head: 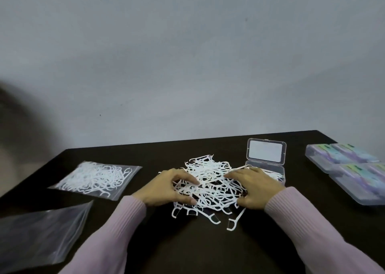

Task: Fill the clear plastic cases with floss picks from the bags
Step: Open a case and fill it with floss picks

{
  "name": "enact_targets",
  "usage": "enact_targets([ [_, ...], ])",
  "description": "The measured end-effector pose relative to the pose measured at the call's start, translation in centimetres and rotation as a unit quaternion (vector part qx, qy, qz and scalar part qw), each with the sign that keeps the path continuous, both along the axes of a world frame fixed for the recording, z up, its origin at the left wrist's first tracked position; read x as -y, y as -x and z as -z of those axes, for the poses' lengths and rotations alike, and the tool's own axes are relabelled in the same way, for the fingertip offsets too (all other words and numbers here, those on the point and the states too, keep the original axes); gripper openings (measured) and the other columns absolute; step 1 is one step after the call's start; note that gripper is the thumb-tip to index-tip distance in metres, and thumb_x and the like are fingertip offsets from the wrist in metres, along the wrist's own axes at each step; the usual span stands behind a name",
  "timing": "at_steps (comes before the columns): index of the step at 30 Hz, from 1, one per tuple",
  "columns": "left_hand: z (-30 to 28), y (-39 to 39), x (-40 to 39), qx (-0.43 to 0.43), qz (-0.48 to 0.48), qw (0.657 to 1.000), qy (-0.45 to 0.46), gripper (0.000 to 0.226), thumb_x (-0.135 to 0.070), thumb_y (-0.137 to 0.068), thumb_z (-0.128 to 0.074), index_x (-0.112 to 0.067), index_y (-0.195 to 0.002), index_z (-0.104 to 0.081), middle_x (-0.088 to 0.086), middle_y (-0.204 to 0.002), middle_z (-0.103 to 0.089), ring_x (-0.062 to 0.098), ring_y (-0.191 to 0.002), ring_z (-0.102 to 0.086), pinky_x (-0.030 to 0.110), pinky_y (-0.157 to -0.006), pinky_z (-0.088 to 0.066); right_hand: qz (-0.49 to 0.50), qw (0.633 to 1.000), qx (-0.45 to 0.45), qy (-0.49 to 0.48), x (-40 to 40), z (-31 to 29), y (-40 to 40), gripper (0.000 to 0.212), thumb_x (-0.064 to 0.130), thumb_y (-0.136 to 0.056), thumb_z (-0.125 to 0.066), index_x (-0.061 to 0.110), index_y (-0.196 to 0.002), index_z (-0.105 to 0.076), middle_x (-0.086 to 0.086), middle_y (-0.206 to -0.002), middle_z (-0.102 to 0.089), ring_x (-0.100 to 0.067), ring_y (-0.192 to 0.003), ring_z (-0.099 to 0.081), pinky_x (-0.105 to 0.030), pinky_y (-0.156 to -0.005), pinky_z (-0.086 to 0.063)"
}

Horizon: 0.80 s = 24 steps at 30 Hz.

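A loose heap of white floss picks (210,182) lies on the dark table (187,242) in front of me. My left hand (166,187) rests on the heap's left side, fingers curled into the picks. My right hand (254,187) lies on the right side, fingers spread over them. Just behind my right hand stands an open clear plastic case (265,159), lid upright, with some picks in its base. A sealed clear bag full of floss picks (94,179) lies at the left.
An empty clear bag (39,234) lies at the near left edge. Several closed clear cases with coloured contents (354,169) are stacked at the right edge. A grey wall rises behind the table.
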<state>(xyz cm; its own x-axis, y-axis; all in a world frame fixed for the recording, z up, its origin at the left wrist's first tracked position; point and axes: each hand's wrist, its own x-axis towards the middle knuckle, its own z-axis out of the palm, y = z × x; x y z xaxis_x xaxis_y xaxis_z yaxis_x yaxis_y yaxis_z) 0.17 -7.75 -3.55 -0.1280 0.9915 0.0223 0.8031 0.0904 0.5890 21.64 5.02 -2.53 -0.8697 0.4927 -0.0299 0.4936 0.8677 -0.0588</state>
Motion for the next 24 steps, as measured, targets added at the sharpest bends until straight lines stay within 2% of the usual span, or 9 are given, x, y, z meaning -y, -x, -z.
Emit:
enact_targets([
  [5, 0.6, -0.1, 1.2, -0.024, 0.026, 0.999, 0.030, 0.065, -0.049, -0.058, -0.084, -0.048, -0.117, -0.055, -0.028, -0.130, -0.044, -0.007, -0.124, -0.033, 0.022, -0.105, -0.026, -0.020, 0.999, -0.028, -0.011, -0.3, 0.6, 0.4, 0.043, 0.034, -0.089, -0.052, 0.030, -0.131, -0.044, 0.012, -0.136, -0.047, -0.006, -0.124, -0.042, -0.031, -0.111, -0.022],
  [10, 1.2, -0.7, 0.7, -0.012, 0.011, 0.999, -0.044, 0.051, -0.040, -0.064, -0.084, -0.039, -0.110, -0.062, -0.022, -0.117, -0.056, -0.007, -0.110, -0.048, 0.024, -0.101, -0.039, -0.026, 0.996, -0.074, -0.033, 0.0, 1.0, 1.0, 0.032, 0.036, -0.092, -0.050, 0.030, -0.123, -0.051, 0.013, -0.125, -0.054, -0.005, -0.113, -0.049, -0.029, -0.103, -0.026],
  [12, 1.2, -1.0, 0.7, -0.009, 0.007, 0.998, -0.064, 0.047, -0.036, -0.067, -0.083, -0.034, -0.110, -0.064, -0.018, -0.112, -0.059, -0.006, -0.104, -0.052, 0.022, -0.097, -0.042, -0.022, 0.994, -0.097, -0.043, 0.3, 1.0, 1.1, 0.035, 0.044, -0.092, -0.045, 0.032, -0.125, -0.049, 0.014, -0.128, -0.051, -0.004, -0.118, -0.045, -0.030, -0.105, -0.023],
  [16, 0.5, -0.2, 1.0, -0.028, -0.010, 0.996, -0.083, 0.041, -0.039, -0.075, -0.077, -0.037, -0.113, -0.061, -0.018, -0.115, -0.058, -0.006, -0.109, -0.050, 0.020, -0.099, -0.039, -0.021, 0.998, -0.064, -0.020, 1.3, 1.2, 1.4, 0.065, 0.064, -0.083, -0.044, 0.028, -0.137, -0.036, 0.011, -0.140, -0.042, -0.007, -0.127, -0.040, -0.033, -0.111, -0.024],
  [18, 0.4, 0.7, 1.4, -0.043, -0.018, 0.998, -0.042, 0.044, -0.042, -0.075, -0.076, -0.040, -0.116, -0.058, -0.020, -0.118, -0.055, -0.007, -0.112, -0.047, 0.018, -0.100, -0.036, -0.019, 0.998, -0.050, -0.018, 1.6, 1.4, 1.6, 0.068, 0.063, -0.082, -0.048, 0.026, -0.138, -0.035, 0.010, -0.139, -0.042, -0.009, -0.125, -0.042, -0.032, -0.108, -0.030],
  [20, 0.6, 0.8, 1.6, -0.056, -0.023, 0.998, -0.005, 0.049, -0.047, -0.070, -0.078, -0.040, -0.115, -0.058, -0.022, -0.116, -0.053, -0.007, -0.111, -0.046, 0.018, -0.099, -0.036, -0.023, 0.997, -0.074, -0.019, 1.8, 1.5, 1.7, 0.059, 0.057, -0.085, -0.050, 0.027, -0.134, -0.040, 0.011, -0.135, -0.046, -0.007, -0.121, -0.046, -0.033, -0.107, -0.029],
  [22, 0.8, 0.3, 1.3, -0.053, -0.025, 0.998, -0.008, 0.049, -0.045, -0.067, -0.080, -0.036, -0.112, -0.063, -0.021, -0.110, -0.055, -0.006, -0.105, -0.050, 0.017, -0.095, -0.039, -0.026, 0.995, -0.097, -0.015, 2.0, 1.4, 1.9, 0.049, 0.050, -0.086, -0.053, 0.028, -0.128, -0.046, 0.012, -0.127, -0.052, -0.006, -0.114, -0.050, -0.032, -0.106, -0.031],
  [24, 0.8, -0.2, 1.0, -0.055, -0.025, 0.998, -0.028, 0.044, -0.040, -0.068, -0.081, -0.032, -0.109, -0.067, -0.020, -0.103, -0.059, -0.005, -0.100, -0.054, 0.017, -0.091, -0.043, -0.019, 0.992, -0.121, 0.009, 2.2, 1.3, 2.1, 0.041, 0.045, -0.085, -0.057, 0.027, -0.122, -0.052, 0.010, -0.118, -0.058, -0.007, -0.105, -0.053, -0.026, -0.097, -0.040],
])
